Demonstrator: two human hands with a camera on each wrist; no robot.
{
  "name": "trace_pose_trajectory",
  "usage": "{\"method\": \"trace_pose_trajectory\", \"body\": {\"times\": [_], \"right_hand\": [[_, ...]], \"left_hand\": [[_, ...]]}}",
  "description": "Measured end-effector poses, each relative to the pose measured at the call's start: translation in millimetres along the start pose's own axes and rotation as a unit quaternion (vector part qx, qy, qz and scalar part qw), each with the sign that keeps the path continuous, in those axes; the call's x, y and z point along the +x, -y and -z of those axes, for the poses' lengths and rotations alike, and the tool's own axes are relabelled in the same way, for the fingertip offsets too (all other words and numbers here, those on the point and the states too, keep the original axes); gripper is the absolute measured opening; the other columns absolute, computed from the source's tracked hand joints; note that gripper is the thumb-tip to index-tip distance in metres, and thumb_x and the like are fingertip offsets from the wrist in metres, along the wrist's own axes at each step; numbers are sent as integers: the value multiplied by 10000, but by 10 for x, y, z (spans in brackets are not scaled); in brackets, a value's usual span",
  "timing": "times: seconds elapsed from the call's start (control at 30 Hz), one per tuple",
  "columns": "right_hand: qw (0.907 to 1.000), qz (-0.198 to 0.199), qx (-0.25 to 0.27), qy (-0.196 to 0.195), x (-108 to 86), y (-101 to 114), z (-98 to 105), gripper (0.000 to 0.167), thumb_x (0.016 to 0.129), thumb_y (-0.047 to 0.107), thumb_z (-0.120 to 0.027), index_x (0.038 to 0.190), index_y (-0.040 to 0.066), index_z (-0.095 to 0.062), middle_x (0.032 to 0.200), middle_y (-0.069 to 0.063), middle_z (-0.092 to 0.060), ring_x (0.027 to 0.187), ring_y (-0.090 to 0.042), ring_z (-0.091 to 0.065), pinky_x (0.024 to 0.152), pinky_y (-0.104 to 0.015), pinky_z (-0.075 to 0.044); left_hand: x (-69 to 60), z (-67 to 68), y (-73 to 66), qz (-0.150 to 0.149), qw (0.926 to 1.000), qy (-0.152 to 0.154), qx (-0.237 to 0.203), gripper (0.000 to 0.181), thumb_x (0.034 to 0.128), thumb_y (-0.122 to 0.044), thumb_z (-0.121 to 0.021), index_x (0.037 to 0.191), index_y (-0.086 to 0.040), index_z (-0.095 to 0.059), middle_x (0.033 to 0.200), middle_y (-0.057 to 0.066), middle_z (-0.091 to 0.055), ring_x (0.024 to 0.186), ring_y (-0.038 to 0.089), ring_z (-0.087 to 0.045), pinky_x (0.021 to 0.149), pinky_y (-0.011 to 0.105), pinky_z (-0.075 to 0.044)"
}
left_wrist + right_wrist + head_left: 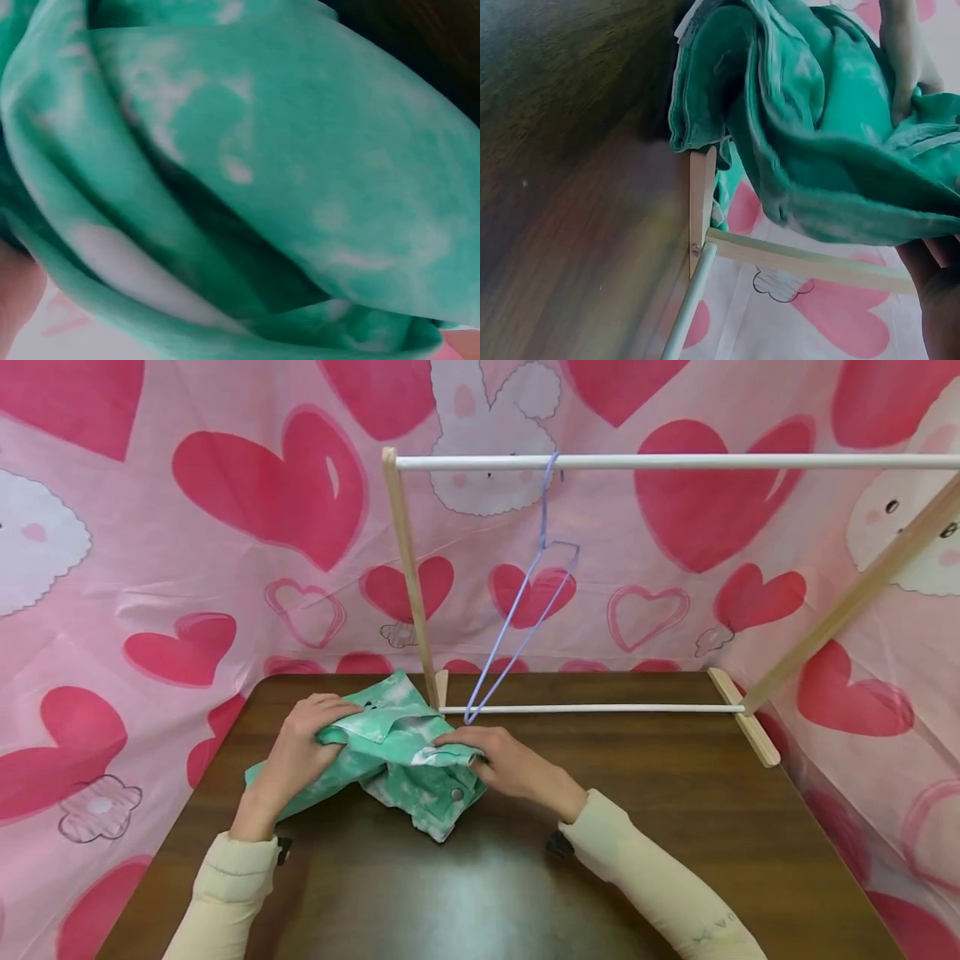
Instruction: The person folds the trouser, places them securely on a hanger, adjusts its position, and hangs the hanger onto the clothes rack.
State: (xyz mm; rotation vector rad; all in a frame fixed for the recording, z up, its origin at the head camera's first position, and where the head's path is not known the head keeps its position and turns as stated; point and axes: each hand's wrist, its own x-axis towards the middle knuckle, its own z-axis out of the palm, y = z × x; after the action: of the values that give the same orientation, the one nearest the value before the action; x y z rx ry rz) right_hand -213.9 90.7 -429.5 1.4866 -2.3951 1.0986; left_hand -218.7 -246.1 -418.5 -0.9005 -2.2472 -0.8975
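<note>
- Left hand [303, 747]: fingers laid over the upper left part of the garment, thumb beneath; pinching a fold of cloth.
- Right hand [517, 760]: fingers on top of the garment's right edge, thumb below; pinching that edge.
- Garment [408, 747]: green with white mottling, bunched between both hands, over the left rear part of the counter. A flap with a round grey button [457, 794] hangs below the right hand. Whether the underside touches the counter: cannot tell.
- Left wrist view: filled by loose folds of the garment. Right wrist view: an open, draped edge of it, with a hand at either side.
- Sleeves [232, 881]: cream, on both forearms; a small dark device at each wrist.
- Hanger [543, 518]: pale violet, hooked over the rack's top bar, bare, seen nearly edge-on; its low end lies just above the right hand in the head view.
- Rack [411, 560]: wooden posts and feet, white upper and lower bars; stands along the counter's rear. Garment overlaps the base of its left post in the head view.
- Counter [600, 843]: dark brown wood, glossy.
- Backdrop [315, 502]: pink fabric, hearts and white rabbits, behind and at both sides.
</note>
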Motion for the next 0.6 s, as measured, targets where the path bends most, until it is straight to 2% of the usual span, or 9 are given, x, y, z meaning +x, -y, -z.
{"method": "trace_pose_trajectory", "body": {"times": [0.17,0.23,0.37,0.5,0.6], "right_hand": [[9965,240,288,-750,-37,-57,16,378,869,-101,-723,1218,40,-690,1174,-87,-721,1106,-221,-686,990,-349,-545],[9930,337,313,-1089,-36,-73,28,346,857,-105,-731,1174,32,-701,1122,-95,-729,1064,-223,-695,953,-348,-560],[9885,333,260,-1449,-36,-75,70,304,888,-87,-697,1161,44,-705,1088,-78,-728,1011,-203,-693,892,-347,-565],[9887,156,298,-1461,-41,-76,119,250,933,-48,-668,1155,57,-710,1056,-60,-728,969,-179,-687,860,-341,-567],[9886,63,313,-1473,-41,-75,164,237,956,-37,-641,1164,52,-712,1051,-66,-728,962,-181,-685,854,-350,-567]], "left_hand": [[21,-21,-114,-544,9982,-174,-197,442,730,216,-694,1095,-23,-763,1007,94,-750,967,263,-659,1019,217,-403],[26,-18,-157,-630,9976,-218,-170,458,725,224,-678,1102,-22,-764,997,96,-753,952,265,-667,1035,212,-409],[24,6,-227,-399,9984,-45,-387,465,734,233,-727,1122,-22,-760,1006,100,-754,950,223,-680,1023,142,-434],[34,36,-266,-139,9983,63,-569,459,690,193,-820,1097,-13,-764,988,109,-765,918,156,-703,938,101,-477],[49,51,-271,-39,9988,14,-486,435,681,172,-835,1071,-11,-774,964,112,-775,876,116,-707,884,93,-497]]}}
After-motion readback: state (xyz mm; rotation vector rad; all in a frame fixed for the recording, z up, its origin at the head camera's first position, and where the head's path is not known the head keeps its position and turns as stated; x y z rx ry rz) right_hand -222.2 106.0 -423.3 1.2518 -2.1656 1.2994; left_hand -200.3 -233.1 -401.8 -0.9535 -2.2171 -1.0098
